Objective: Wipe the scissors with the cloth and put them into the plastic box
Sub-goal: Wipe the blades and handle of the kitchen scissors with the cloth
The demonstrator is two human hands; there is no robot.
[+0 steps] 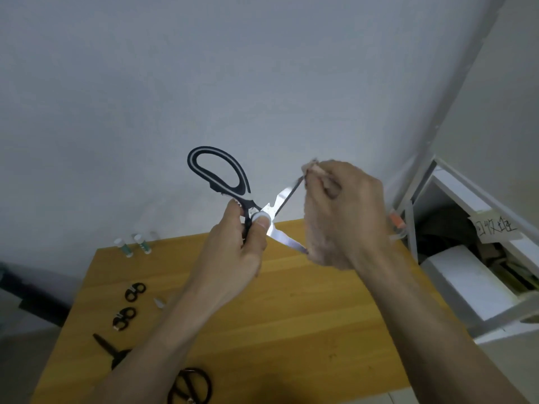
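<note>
One large pair of scissors, with black handles edged in white, is being held up above the wooden table, in front of a pale wall. Its blades are being kept spread apart in a wide V. The left hand is being closed around the lower handle near the pivot, with the thumb pressed flat against the joint; the upper handle loop is being left free, pointing up and to the left. The right hand is being closed on one pinkish cloth, which is being pinched around the tip of the upper blade while the rest of the cloth is hanging down to the tip of the lower blade. Both forearms are being raised from the bottom of the view, the right one crossing in from the lower right.

On the left part of the table, four further pairs of black scissors are being counted: two small folded pairs, one with a pointed blade, and one with round loops at the near edge. Two small white-and-green tubes are lying at the far left corner. A white shelf with a handwritten label is standing just beside the table on the right.
</note>
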